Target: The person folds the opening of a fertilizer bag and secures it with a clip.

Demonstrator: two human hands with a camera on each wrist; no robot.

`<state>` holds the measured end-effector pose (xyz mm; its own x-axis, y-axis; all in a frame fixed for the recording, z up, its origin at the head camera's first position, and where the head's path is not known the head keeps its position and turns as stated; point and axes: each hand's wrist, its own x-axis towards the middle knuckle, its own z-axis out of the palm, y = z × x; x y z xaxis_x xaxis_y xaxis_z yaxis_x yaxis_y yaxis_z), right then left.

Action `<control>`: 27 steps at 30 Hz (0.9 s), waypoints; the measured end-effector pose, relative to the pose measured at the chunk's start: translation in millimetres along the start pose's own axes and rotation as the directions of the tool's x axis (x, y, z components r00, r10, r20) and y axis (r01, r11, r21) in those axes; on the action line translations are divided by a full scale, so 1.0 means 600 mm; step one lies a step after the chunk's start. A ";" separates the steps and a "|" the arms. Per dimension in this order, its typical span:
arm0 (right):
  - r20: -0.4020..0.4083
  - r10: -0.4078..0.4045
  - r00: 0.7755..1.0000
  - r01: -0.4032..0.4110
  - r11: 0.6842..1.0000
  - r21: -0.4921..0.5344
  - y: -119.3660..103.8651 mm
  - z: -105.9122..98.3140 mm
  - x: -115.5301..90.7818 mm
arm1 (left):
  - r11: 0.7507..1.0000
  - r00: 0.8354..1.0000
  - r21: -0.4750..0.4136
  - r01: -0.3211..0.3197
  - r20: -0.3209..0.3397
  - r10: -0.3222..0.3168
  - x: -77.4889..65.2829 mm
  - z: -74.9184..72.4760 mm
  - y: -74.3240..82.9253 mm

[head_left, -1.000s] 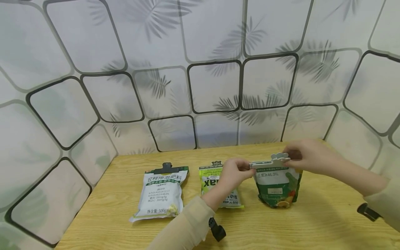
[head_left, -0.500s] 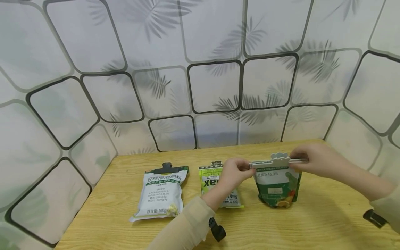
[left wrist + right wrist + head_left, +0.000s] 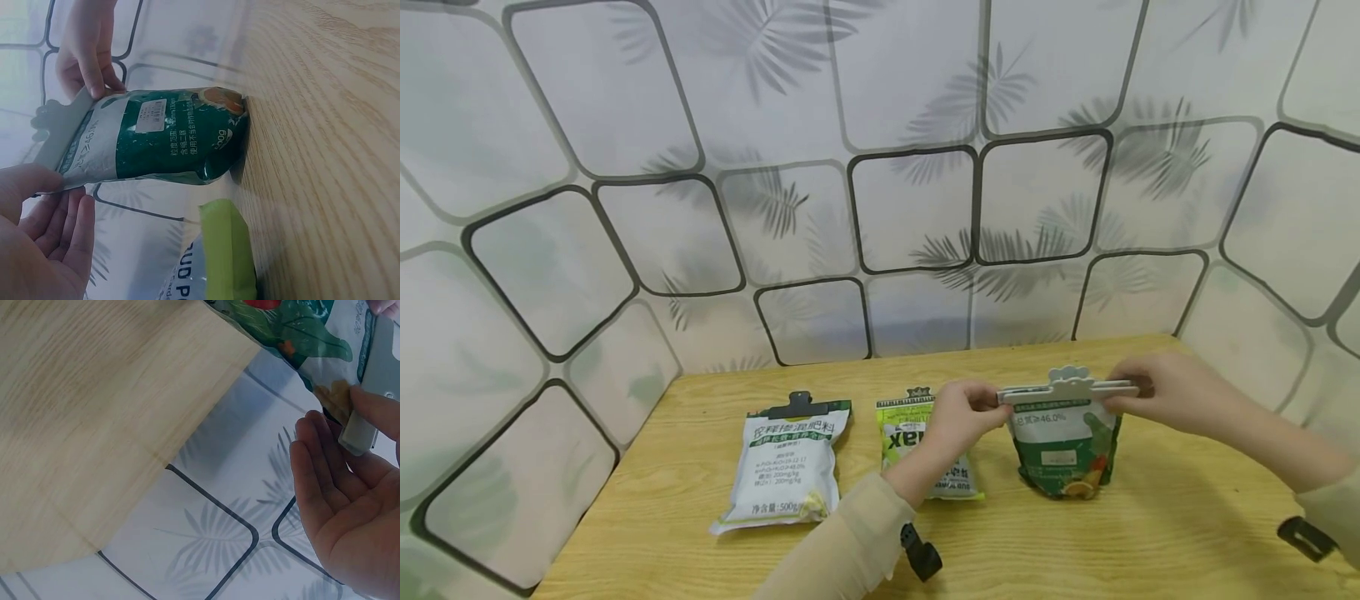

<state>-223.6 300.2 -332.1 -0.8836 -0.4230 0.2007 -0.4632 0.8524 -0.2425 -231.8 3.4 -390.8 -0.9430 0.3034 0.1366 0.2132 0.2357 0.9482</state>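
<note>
A green-and-white fertilizer bag (image 3: 1060, 450) stands upright on the table at the right, with vegetable and orange pictures near its bottom. Across its top edge sits a pale grey clip (image 3: 1070, 385) with a scalloped handle. My left hand (image 3: 958, 425) pinches the bag's upper left corner at the clip's end. At the opposite upper corner, my right hand (image 3: 1172, 392) pinches the bag beside the clip's right end. The right wrist view shows that thumb (image 3: 375, 412) against the bag and clip, with the other fingers behind.
On the wooden table (image 3: 647, 500), a white bag (image 3: 790, 467) with a black clip lies at the left. A yellow-green bag (image 3: 898, 429) with a dark clip is partly hidden behind my left hand. Patterned fabric (image 3: 917, 217) surrounds the table's back and sides.
My right hand has slid rightward along the clip toward its end, uncovering more of the clip. My left hand and the bag have stayed nearly in place.
</note>
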 end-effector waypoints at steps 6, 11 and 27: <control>-0.009 0.022 1.000 -0.022 1.000 0.019 0.011 0.008 -0.006 | 1.000 1.000 -0.012 -0.004 0.004 0.004 0.001 0.001 -0.003; -0.018 0.049 0.999 -0.048 0.997 0.052 0.016 0.016 -0.013 | 1.000 1.000 -0.017 0.000 0.004 0.000 0.001 0.001 -0.004; 0.009 0.147 0.989 -0.146 0.966 0.212 0.026 0.040 -0.027 | 0.998 1.000 -0.065 0.004 0.025 -0.003 0.002 0.001 -0.009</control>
<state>-218.3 312.8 -362.0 -0.9429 -0.2955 0.1540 -0.3330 0.8204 -0.4649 -233.9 3.0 -395.7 -0.9368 0.3260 0.1267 0.1919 0.1762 0.9655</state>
